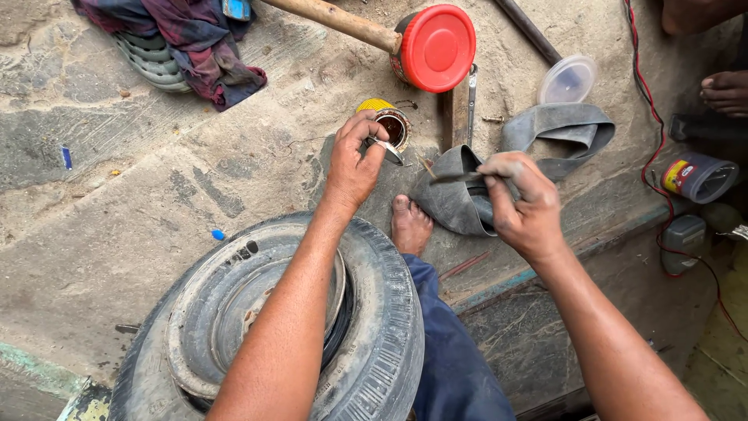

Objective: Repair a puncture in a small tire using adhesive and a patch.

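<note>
My left hand (352, 160) reaches forward and pinches the round metal lid (387, 148) of a small open tin (392, 125) with a yellow side, standing on the concrete floor. My right hand (523, 206) grips a thin dark tool (460, 178) whose tip rests on a folded grey rubber inner tube (499, 168) lying on the floor in front of me. My left forearm passes over a worn tyre on its rim (257, 327). My bare foot (409, 224) rests between the tyre and the tube.
A red-lidded container (434, 48) with a wooden handle (335, 19) lies at the back. Beside it are a clear plastic lid (569, 79), a metal file (471, 101), crumpled cloth (195, 39) and a red wire (650, 148). Another person's foot (726, 92) shows at the right edge.
</note>
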